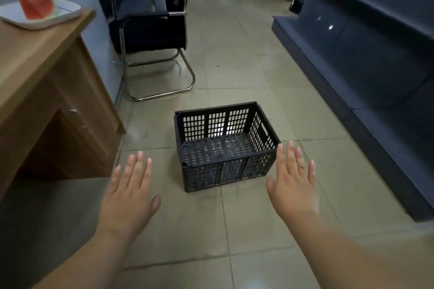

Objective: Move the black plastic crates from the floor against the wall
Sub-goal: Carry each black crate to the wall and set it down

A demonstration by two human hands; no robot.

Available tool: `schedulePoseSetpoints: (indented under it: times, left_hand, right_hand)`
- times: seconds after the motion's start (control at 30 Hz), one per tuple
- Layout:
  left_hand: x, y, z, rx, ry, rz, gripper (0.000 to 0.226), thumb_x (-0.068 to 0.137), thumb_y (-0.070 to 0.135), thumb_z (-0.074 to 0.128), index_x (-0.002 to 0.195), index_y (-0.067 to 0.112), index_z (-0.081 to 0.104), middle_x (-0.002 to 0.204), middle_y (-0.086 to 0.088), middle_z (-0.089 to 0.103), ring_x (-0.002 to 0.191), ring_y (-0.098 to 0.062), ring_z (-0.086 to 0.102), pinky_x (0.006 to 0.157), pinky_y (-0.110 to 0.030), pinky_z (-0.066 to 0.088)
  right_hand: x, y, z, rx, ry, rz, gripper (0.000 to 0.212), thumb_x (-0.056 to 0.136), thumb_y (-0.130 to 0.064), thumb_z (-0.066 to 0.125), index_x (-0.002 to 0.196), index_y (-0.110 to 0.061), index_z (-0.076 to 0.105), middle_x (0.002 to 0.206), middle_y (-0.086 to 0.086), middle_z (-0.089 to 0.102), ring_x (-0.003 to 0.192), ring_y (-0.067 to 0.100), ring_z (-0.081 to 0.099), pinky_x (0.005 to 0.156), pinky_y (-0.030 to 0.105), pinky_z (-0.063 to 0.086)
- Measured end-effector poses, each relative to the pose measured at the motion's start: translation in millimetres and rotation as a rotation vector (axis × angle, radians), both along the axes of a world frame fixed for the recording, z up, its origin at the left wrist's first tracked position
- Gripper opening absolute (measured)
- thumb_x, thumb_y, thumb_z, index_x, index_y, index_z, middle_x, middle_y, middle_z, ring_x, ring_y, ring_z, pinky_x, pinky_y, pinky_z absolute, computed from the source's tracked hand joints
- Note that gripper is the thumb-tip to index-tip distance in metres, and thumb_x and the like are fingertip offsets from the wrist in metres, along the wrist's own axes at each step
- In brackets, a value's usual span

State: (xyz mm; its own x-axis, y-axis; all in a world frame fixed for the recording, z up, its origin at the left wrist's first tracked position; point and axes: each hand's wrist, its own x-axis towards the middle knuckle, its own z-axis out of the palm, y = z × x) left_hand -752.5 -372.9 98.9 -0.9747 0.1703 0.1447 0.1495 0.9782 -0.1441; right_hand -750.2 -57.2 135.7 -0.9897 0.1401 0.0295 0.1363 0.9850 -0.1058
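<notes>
One black plastic crate (225, 147) with perforated walls stands empty and upright on the tiled floor, in the middle of the view. My left hand (131, 190) hovers flat, palm down, to the crate's left and nearer to me, apart from it. My right hand (293, 183) is spread open at the crate's near right corner, fingertips close to its rim; whether they touch is unclear. Neither hand holds anything.
A wooden desk (47, 82) stands at the left, carrying a white tray (68, 10) with a watermelon slice. A black chair (152, 37) on a chrome frame stands behind the crate by the grey-blue wall (98, 18). Dark blue shelving (366, 72) runs along the right.
</notes>
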Motion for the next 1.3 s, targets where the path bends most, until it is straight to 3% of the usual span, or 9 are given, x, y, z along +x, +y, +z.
schedulePoseSetpoints:
  times: [0.1,0.3,0.47,0.63,0.7,0.83,0.97,1.07,1.3]
  left_hand:
    - [-65.1,12.2,-11.6,-0.033,-0.067,0.022,0.077,0.073,0.047,0.04,0.132,-0.002,0.043,0.142,-0.022,0.041,0.139,-0.029,0.014,0.115,-0.033,-0.013]
    - [-196.1,50.3,-62.3,0.022,-0.118,0.118,0.077,0.073,0.046,0.033,0.132,-0.002,0.043,0.142,-0.021,0.042,0.144,-0.016,-0.015,0.116,-0.034,-0.009]
    - [-284.5,76.6,-131.3,0.014,-0.247,0.205,0.084,0.059,0.04,0.079,0.126,-0.004,0.051,0.135,-0.023,0.05,0.133,-0.029,0.03,0.115,-0.029,-0.012]
    - [-342.2,71.7,-212.8,-0.047,-0.287,0.289,0.095,0.045,0.029,0.089,0.124,-0.007,0.051,0.132,-0.027,0.052,0.129,-0.033,0.031,0.115,-0.03,-0.012]
    - [-358.2,72.7,-235.2,-0.077,-0.334,0.358,0.1,0.051,0.032,0.087,0.133,-0.003,0.041,0.142,-0.024,0.04,0.134,-0.034,0.032,0.112,-0.029,-0.019]
    - [-382.0,74.8,-271.5,-0.137,-0.352,0.423,0.082,0.092,0.049,0.035,0.137,0.014,-0.024,0.153,-0.005,-0.022,0.144,-0.022,-0.013,0.1,-0.032,-0.035]
    - [-395.6,67.0,-296.4,-0.097,-0.476,0.526,0.076,0.093,0.035,0.034,0.141,0.016,-0.023,0.156,-0.009,-0.018,0.145,-0.023,-0.013,0.118,-0.039,0.0]
    - [-396.9,64.7,-304.0,-0.028,-0.457,0.511,0.079,0.09,0.022,0.04,0.141,0.016,-0.02,0.151,-0.007,-0.025,0.144,-0.023,-0.012,0.118,-0.039,0.002]
    - [-389.1,65.0,-277.7,-0.089,-0.511,0.415,0.081,0.091,0.009,0.039,0.128,0.011,-0.034,0.137,-0.007,-0.04,0.135,-0.017,-0.027,0.118,-0.039,-0.005]
  right_hand:
    - [-66.7,25.0,-12.1,-0.02,-0.04,-0.027,0.07,0.094,-0.035,0.028,0.133,-0.022,-0.029,0.141,-0.003,-0.034,0.13,0.007,-0.03,0.113,0.038,-0.018]
    - [-214.6,86.4,-51.8,-0.039,-0.117,-0.035,0.072,0.094,-0.036,0.029,0.137,-0.021,-0.027,0.139,-0.005,-0.034,0.137,0.01,-0.023,0.116,0.04,-0.01]
    - [-320.5,125.2,-117.3,-0.036,-0.215,-0.018,0.071,0.095,-0.037,0.026,0.129,-0.021,-0.034,0.139,-0.002,-0.037,0.133,0.009,-0.029,0.115,0.038,-0.011]
    - [-391.1,140.7,-208.0,-0.054,-0.296,-0.003,0.073,0.093,-0.034,0.029,0.128,-0.022,-0.035,0.139,-0.003,-0.037,0.138,0.012,-0.023,0.115,0.039,-0.011]
    - [-410.1,144.7,-242.8,-0.034,-0.316,0.0,0.077,0.093,-0.033,0.031,0.127,-0.019,-0.037,0.139,-0.004,-0.037,0.138,0.012,-0.024,0.116,0.039,-0.011]
    - [-434.7,159.3,-299.9,0.057,-0.346,-0.004,0.077,0.093,-0.023,0.029,0.133,-0.016,-0.036,0.139,-0.002,-0.042,0.137,0.013,-0.027,0.109,0.036,-0.024]
    - [-446.9,169.6,-329.8,0.113,-0.366,-0.016,0.077,0.087,-0.009,0.025,0.137,-0.017,-0.033,0.139,-0.002,-0.043,0.134,0.012,-0.03,0.103,0.034,-0.031]
    - [-450.8,169.1,-332.9,0.129,-0.384,-0.011,0.078,0.081,-0.004,0.019,0.13,-0.018,-0.039,0.14,-0.002,-0.04,0.136,0.012,-0.026,0.116,0.038,-0.009]
    - [-452.9,160.7,-308.1,0.124,-0.392,0.084,0.08,0.071,0.006,0.011,0.131,-0.014,-0.037,0.141,0.0,-0.041,0.135,0.011,-0.028,0.117,0.036,-0.007]
